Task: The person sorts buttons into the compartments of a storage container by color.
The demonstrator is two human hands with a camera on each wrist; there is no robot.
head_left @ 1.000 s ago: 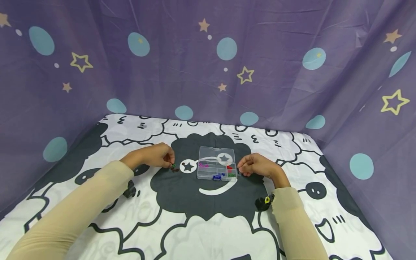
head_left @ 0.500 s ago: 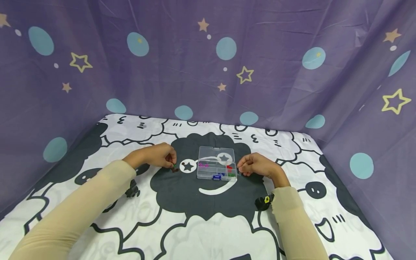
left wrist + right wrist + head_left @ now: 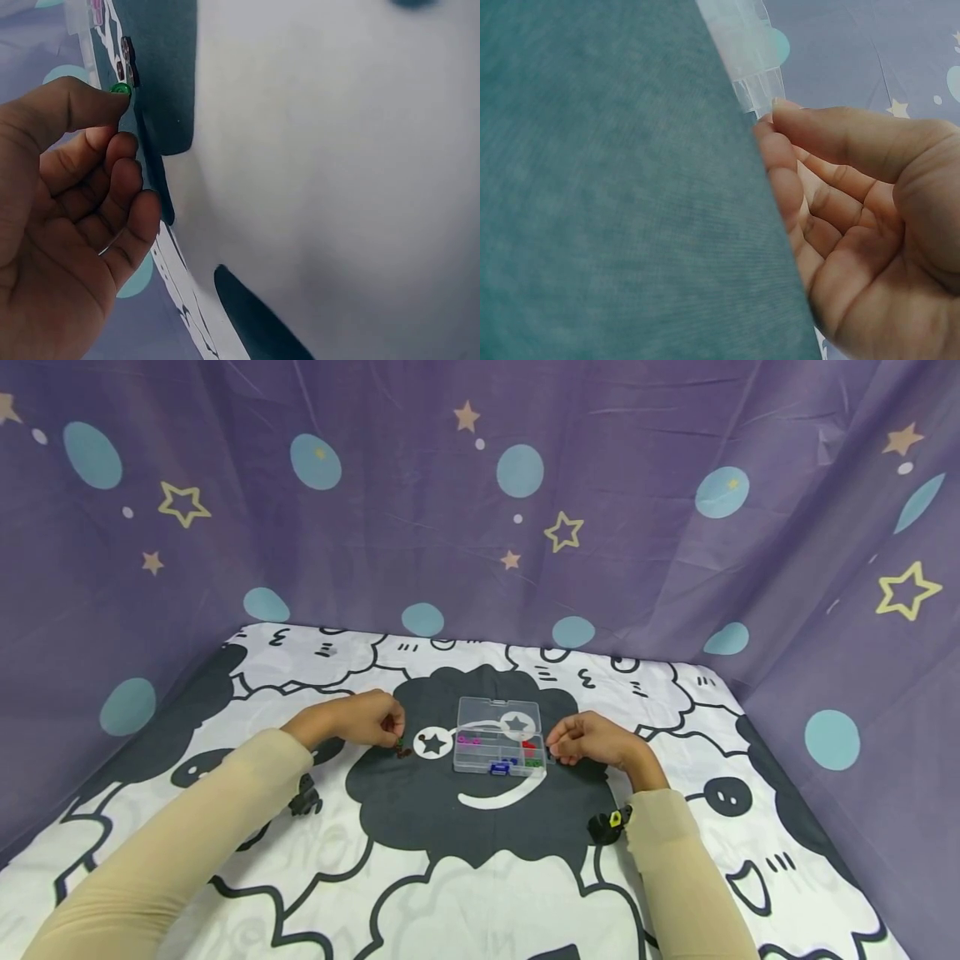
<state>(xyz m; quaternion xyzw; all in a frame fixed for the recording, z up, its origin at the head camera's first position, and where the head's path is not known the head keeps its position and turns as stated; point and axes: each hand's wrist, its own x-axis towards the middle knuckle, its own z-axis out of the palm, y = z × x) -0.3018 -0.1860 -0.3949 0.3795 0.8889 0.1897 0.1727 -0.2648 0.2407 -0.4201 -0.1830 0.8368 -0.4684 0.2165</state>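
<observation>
In the left wrist view, my left hand [image 3: 82, 180] pinches a small round green button [image 3: 120, 88] between thumb and forefinger, the other fingers curled. Brown buttons [image 3: 128, 56] lie on the cloth just beyond it. From the head view, my left hand [image 3: 371, 718] is left of a clear plastic compartment box [image 3: 480, 758], whose lid [image 3: 480, 714] is folded back. My right hand [image 3: 591, 739] is at the box's right end. There the right wrist view shows thumb and forefinger of my right hand [image 3: 855, 202] pinching the edge of the clear plastic box [image 3: 757, 82].
Pink pieces [image 3: 468, 741], red pieces [image 3: 528, 745], green pieces [image 3: 533, 762] and blue pieces [image 3: 510, 762] sit in separate compartments of the box. A single brown button [image 3: 422, 737] lies left of it. A purple curtain [image 3: 420, 527] rises behind the patterned cloth [image 3: 442, 835].
My left hand shifts slightly right and back, keeping low over the brown buttons with the green button in its pinch. My right hand and the box stay in place.
</observation>
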